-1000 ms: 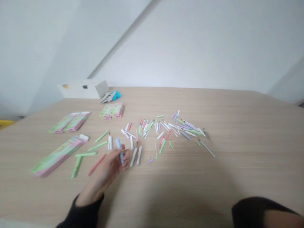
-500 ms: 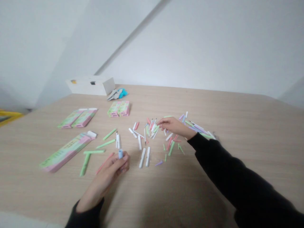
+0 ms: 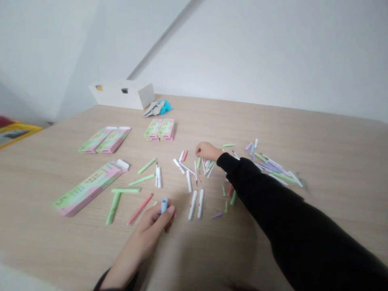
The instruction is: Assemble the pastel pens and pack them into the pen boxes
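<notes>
My left hand is closed around a light-blue pen barrel, held upright with its hollow end up. My right hand reaches forward to the far edge of the loose pen parts, fingers curled and pressed together; whatever they may hold is hidden. Just below it lie thin white refills and short green pieces. Two white pen barrels lie side by side between the hands. A red pen barrel rests left of my left hand, near several green barrels.
A long pink-and-green carton lies at the left, with two similar cartons behind it. Small boxes stand farther back, near gloves and a white box. More pen parts lie beyond my right forearm.
My right hand has moved left across the loose parts, and its fingers are more curled. The left hand still holds the blue barrel. The whole view has shifted slightly.
</notes>
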Motion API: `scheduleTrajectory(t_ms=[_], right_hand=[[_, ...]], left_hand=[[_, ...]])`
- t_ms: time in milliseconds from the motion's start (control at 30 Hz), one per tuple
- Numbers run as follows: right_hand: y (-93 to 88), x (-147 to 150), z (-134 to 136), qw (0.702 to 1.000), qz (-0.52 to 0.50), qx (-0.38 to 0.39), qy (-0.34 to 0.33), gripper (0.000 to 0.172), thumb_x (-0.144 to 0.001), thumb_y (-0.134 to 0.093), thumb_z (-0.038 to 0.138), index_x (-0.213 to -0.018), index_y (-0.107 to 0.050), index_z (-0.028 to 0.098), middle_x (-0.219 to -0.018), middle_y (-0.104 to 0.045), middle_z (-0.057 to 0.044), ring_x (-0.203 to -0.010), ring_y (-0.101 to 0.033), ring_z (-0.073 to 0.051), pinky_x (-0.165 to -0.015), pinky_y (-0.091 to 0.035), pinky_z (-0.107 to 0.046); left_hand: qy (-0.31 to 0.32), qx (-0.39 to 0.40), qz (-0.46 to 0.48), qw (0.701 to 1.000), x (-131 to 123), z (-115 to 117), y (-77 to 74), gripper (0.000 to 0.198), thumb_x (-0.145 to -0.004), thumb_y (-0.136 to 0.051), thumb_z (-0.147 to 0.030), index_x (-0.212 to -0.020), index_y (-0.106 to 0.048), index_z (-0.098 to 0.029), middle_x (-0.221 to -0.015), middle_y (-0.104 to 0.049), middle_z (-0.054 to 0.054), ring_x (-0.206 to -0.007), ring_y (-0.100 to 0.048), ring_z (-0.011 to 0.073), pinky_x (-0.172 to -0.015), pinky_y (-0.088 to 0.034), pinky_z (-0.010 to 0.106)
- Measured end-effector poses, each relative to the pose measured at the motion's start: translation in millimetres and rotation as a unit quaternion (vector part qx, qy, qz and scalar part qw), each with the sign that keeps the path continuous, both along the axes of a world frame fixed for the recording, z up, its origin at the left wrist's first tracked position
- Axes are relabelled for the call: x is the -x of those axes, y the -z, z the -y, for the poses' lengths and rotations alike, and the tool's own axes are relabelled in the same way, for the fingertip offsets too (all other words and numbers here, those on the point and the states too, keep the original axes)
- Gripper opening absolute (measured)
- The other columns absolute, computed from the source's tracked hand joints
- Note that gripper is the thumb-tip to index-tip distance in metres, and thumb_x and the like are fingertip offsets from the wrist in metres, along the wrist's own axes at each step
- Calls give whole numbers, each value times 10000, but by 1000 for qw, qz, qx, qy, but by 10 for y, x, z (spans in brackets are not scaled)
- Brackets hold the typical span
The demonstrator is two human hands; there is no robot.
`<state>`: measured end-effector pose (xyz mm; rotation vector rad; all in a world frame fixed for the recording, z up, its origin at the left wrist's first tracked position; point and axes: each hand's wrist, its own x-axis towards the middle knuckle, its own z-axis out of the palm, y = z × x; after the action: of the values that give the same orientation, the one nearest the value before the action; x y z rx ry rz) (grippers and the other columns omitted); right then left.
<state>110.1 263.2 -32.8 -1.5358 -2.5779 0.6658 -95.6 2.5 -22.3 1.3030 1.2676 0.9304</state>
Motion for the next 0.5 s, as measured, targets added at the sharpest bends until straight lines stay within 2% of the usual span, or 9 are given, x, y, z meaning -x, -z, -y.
scheduleTrajectory(t_ms=[67, 133, 200, 233, 333, 367, 433, 500], right_hand=[[-59, 19, 28, 1000, -8, -19, -6, 289, -969, -650, 327, -1189, -658, 140, -1212, -676, -100, -1068, -670, -229, -931, -568, -442], [-179, 25, 119, 999, -28, -42, -10, 164, -963, -617, 191, -1072, -698, 100, -1115, -716, -114, -1050, -673, -223, -965, -533, -409], [-349, -12, 292, 996, -58, -60, -12, 190, -940, -547, 75, -1035, -712, 78, -1038, -743, -120, -1011, -679, -206, -962, -507, -348], [-444, -58, 411, 995, -77, -67, -13, 238, -936, -518, 60, -1081, -706, 82, -1024, -750, -108, -978, -684, -190, -936, -507, -320], [-704, -317, 862, 980, -169, -105, -12, 402, -945, -455, 84, -1293, -645, 149, -1032, -760, -64, -899, -688, -168, -874, -516, -307], [-764, -440, 1026, 972, -198, -124, -11, 396, -953, -464, 125, -1292, -661, 179, -1078, -757, -63, -955, -687, -184, -913, -508, -332], [-817, -724, 1341, 966, -227, -123, 7, 302, -948, -484, 192, -1097, -746, 200, -1010, -760, -61, -951, -691, -209, -907, -510, -366], [-780, -1029, 1612, 963, -255, -79, 47, 233, -922, -514, 235, -990, -734, 202, -851, -737, -48, -800, -692, -199, -788, -534, -356]], left_hand=[[-3, -9, 0, 1000, 5, -3, 8, 579, -850, -563, -720, -623, -532, -189, -586, -448, -6, -562, -435, 148, -559, -367, 279], [-13, -13, -6, 1000, 7, -12, 14, 556, -855, -578, -687, -613, -513, -190, -588, -454, -5, -571, -449, 147, -571, -384, 277], [-30, -5, -5, 1000, 4, -24, 20, 503, -839, -620, -645, -649, -522, -190, -585, -455, -14, -565, -449, 142, -561, -382, 268], [-40, 0, 3, 999, 0, -28, 22, 465, -827, -645, -620, -690, -538, -189, -578, -446, -25, -551, -436, 135, -545, -369, 260], [-45, 17, 46, 998, -28, -36, 17, 373, -807, -700, -534, -806, -570, -185, -570, -404, -60, -515, -373, 107, -502, -302, 229], [-35, 24, 69, 997, -42, -40, 12, 350, -812, -704, -507, -818, -564, -186, -571, -391, -68, -510, -357, 98, -498, -290, 222], [-19, 38, 119, 992, -78, -54, 0, 322, -827, -690, -475, -808, -539, -191, -564, -367, -79, -492, -331, 86, -487, -274, 214], [-17, 40, 128, 991, -121, -81, -4, 318, -834, -674, -476, -798, -528, -196, -538, -353, -89, -461, -312, 83, -462, -260, 211]])
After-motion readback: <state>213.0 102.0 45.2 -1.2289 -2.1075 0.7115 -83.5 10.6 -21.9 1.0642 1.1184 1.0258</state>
